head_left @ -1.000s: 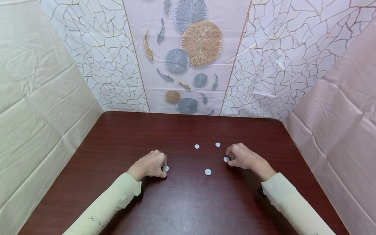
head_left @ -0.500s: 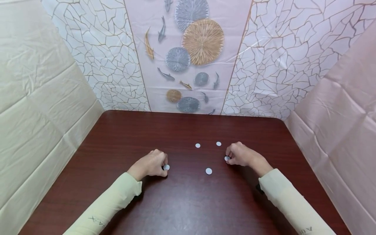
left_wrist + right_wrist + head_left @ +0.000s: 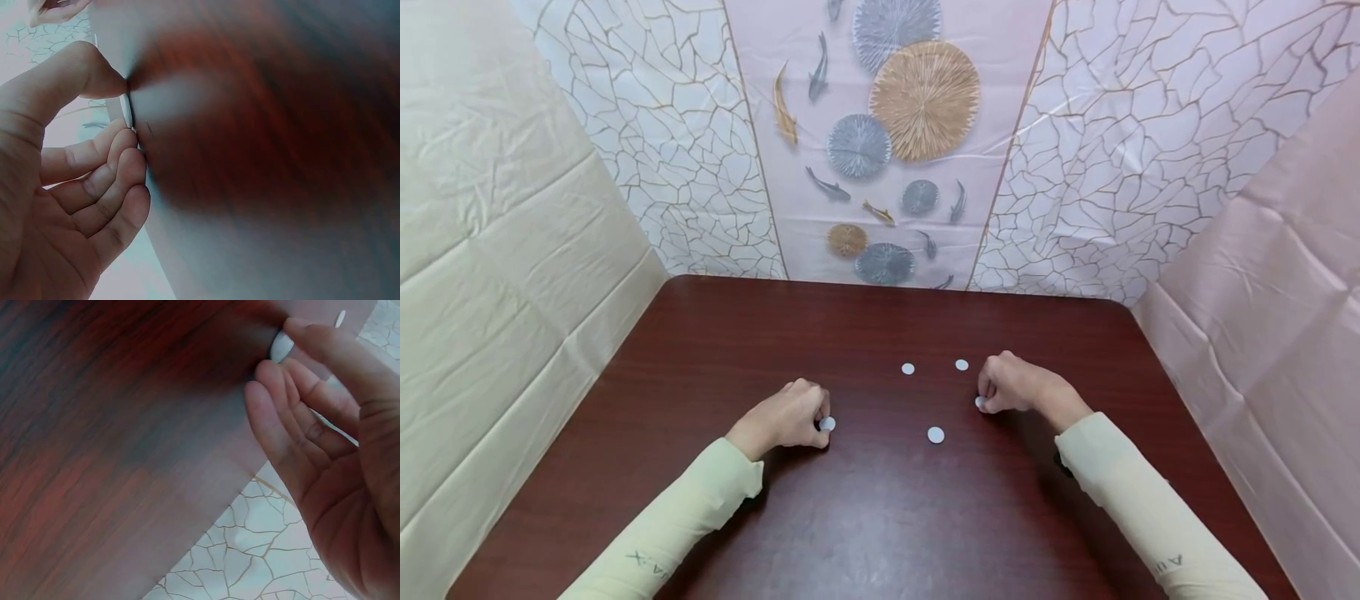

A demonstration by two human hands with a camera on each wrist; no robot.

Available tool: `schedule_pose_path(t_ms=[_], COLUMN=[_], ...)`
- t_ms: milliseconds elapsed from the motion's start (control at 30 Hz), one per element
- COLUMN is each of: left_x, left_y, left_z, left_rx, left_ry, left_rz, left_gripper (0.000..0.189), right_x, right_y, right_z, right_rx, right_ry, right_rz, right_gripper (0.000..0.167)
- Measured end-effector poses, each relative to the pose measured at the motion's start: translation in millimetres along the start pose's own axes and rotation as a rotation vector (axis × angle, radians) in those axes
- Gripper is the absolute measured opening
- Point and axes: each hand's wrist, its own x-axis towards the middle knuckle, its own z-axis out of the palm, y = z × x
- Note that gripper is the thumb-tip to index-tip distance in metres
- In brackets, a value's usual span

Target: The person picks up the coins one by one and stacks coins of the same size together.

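Observation:
Small round white discs are on a dark reddish-brown table. My left hand pinches one flat white disc by its edges between thumb and forefinger. That disc appears edge-on in the left wrist view, low at the tabletop. On the right, my right hand pinches another white disc at the tabletop, partly covered by the fingertips. In the right wrist view this disc sits between the thumb tip and the curled fingers.
Three loose discs lie between the hands: a back left disc, a back right disc and a nearer disc. A patterned curtain hangs behind the table, with plain cloth along both sides.
My right hand's thumb and fingers have drawn closer round their disc, covering more of it. My left hand keeps its hold. The head view has shifted slightly.

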Motion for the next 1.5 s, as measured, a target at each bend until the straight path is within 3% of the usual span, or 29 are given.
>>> schedule_pose_path(t_ms=[433, 767, 900, 1500], left_x=[1.1, -1.8, -1.6, -3.7], left_y=[3.8, 6.6, 7.0, 6.8], left_z=[0.1, 0.7, 0.7, 1.5], left_rx=[-0.011, -0.004, 0.000, -0.055], left_ry=[-0.006, 0.003, 0.007, 0.000], left_rz=[0.003, -0.014, -0.021, -0.065], left_gripper=[0.012, 0.013, 0.015, 0.016], right_x=[2.6, 3.8, 7.9, 46.1], right_y=[0, -7, -17, -82], right_z=[14, 13, 10, 14], right_rx=[-0.163, -0.143, -0.149, -0.113], right_ry=[0.061, 0.179, 0.205, 0.156], right_rz=[-0.013, -0.148, -0.188, -0.339], right_gripper=[0.012, 0.010, 0.012, 0.011])
